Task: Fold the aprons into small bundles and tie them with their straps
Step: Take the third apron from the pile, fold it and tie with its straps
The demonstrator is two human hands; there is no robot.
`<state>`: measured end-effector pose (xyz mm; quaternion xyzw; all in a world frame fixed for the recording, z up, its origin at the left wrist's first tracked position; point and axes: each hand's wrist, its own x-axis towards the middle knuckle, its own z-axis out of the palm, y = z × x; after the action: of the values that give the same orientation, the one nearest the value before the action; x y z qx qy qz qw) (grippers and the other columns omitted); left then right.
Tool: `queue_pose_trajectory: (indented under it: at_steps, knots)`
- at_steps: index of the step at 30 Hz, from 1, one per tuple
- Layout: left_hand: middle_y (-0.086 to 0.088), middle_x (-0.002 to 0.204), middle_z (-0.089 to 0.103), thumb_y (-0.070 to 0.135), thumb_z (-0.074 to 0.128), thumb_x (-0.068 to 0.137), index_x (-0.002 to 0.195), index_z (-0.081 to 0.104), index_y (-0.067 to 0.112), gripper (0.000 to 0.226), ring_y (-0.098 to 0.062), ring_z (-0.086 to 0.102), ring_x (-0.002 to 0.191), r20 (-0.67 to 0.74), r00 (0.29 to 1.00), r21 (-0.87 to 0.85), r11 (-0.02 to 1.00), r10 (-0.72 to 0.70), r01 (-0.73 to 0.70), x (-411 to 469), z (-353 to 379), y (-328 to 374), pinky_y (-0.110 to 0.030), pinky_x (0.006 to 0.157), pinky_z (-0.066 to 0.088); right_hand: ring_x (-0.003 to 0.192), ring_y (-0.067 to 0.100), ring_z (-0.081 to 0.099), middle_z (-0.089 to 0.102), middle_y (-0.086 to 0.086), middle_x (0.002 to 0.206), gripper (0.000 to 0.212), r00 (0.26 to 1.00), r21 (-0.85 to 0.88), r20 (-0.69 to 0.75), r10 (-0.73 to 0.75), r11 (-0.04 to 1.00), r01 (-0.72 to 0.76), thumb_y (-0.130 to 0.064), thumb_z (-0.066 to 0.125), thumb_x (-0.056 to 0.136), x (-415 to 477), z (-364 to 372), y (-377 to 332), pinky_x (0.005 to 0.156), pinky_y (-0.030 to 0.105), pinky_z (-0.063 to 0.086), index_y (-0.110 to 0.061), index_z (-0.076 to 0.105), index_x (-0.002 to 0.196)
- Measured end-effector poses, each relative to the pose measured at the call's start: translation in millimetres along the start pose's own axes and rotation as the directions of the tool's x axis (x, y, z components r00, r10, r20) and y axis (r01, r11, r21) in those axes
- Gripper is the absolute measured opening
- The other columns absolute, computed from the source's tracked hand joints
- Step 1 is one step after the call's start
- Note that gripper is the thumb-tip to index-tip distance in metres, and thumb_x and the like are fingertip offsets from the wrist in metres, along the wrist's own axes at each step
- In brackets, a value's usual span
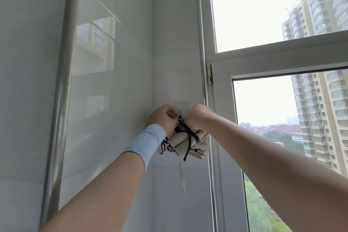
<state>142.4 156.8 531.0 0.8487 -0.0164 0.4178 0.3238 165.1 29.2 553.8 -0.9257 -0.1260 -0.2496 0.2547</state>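
A folded cream cloth apron bundle [185,145], crossed by dark cord straps [189,133], hangs just below both grips. The left grip [163,118] pinches the straps; the right grip [199,117] clasps the bundle's top (soft, light, probably loosens easily; hold the knot).

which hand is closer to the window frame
Right. The right hand holds the apron bundle right beside the window frame; the left hand grips the bundle's other side, farther from it.

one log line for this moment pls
stage: apron bundle tied, held up at wall hook | left hand: pinches dark strap | right hand: grips bundle top | loose: pale strap end hangs down
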Motion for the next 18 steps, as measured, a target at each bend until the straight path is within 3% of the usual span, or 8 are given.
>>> queue_pose_trajectory:
  at_steps: [5, 8, 10, 12, 14, 18]
  knots:
    - [0.004, 0.108, 0.056, 0.030, 0.060, 0.088, 0.106, 0.067, 0.024, 0.020, -0.016, 0.058, 0.095, -0.070, 0.983, 0.076, 0.983, 0.171, -0.165, -26, 0, -11, -0.028, 0.086, 0.046, 0.055, 0.021, 0.056, 0.060, 0.003, 0.068, 0.016, 0.999, 0.061, -0.034, -0.041, 0.997, 0.043, -0.020, 0.056, 0.085, -10, 10, 10, 0.046, 0.024, 0.041, -0.012, 0.058, 0.071]
    - [0.006, 0.119, 0.051, 0.028, 0.059, 0.087, 0.118, 0.057, 0.032, 0.031, -0.015, 0.054, 0.102, 0.060, 0.985, 0.027, 0.986, 0.163, -0.164, -40, -1, -24, -0.031, 0.096, 0.044, 0.055, 0.022, 0.055, 0.059, 0.001, 0.066, 0.021, 0.994, 0.041, -0.083, -0.071, 0.996, 0.075, -0.025, 0.056, 0.085, -18, 17, 15, 0.045, 0.023, 0.037, -0.014, 0.058, 0.066]
    - [0.005, 0.123, 0.049, 0.025, 0.056, 0.090, 0.123, 0.052, 0.035, 0.035, -0.015, 0.051, 0.104, 0.126, 0.979, 0.059, 0.984, 0.157, -0.166, -46, 0, -31, -0.029, 0.096, 0.042, 0.068, 0.025, 0.060, 0.062, 0.001, 0.075, 0.022, 0.975, -0.082, -0.167, -0.147, 0.987, 0.135, -0.026, 0.050, 0.089, -31, 23, 17, 0.051, 0.027, 0.043, -0.017, 0.061, 0.073]
    - [0.004, 0.124, 0.050, 0.023, 0.054, 0.091, 0.124, 0.051, 0.034, 0.035, -0.015, 0.051, 0.106, 0.104, 0.981, 0.082, 0.982, 0.163, -0.172, -43, 0, -35, -0.027, 0.094, 0.041, 0.092, 0.028, 0.059, 0.062, 0.003, 0.096, 0.023, 0.914, -0.199, -0.281, -0.291, 0.950, 0.242, -0.027, 0.044, 0.093, -43, 31, 21, 0.069, 0.034, 0.050, -0.017, 0.065, 0.094]
    - [0.001, 0.124, 0.053, 0.020, 0.054, 0.091, 0.125, 0.051, 0.033, 0.036, -0.017, 0.053, 0.107, 0.063, 0.986, 0.085, 0.983, 0.156, -0.161, -40, -3, -34, -0.027, 0.092, 0.042, 0.105, 0.028, 0.054, 0.058, 0.004, 0.109, 0.028, 0.847, -0.248, -0.338, -0.410, 0.907, 0.340, -0.032, 0.043, 0.096, -53, 38, 26, 0.082, 0.038, 0.048, -0.016, 0.062, 0.108]
    - [0.007, 0.122, 0.055, 0.029, 0.065, 0.086, 0.126, 0.046, 0.028, 0.045, -0.014, 0.056, 0.108, 0.006, 0.996, -0.051, 0.994, 0.092, -0.092, -46, -6, -34, -0.032, 0.095, 0.046, 0.105, 0.029, 0.051, 0.056, 0.006, 0.107, 0.046, 0.852, -0.185, -0.235, -0.467, 0.882, 0.433, -0.042, 0.025, 0.100, -57, 54, 36, 0.086, 0.038, 0.045, -0.015, 0.062, 0.103]
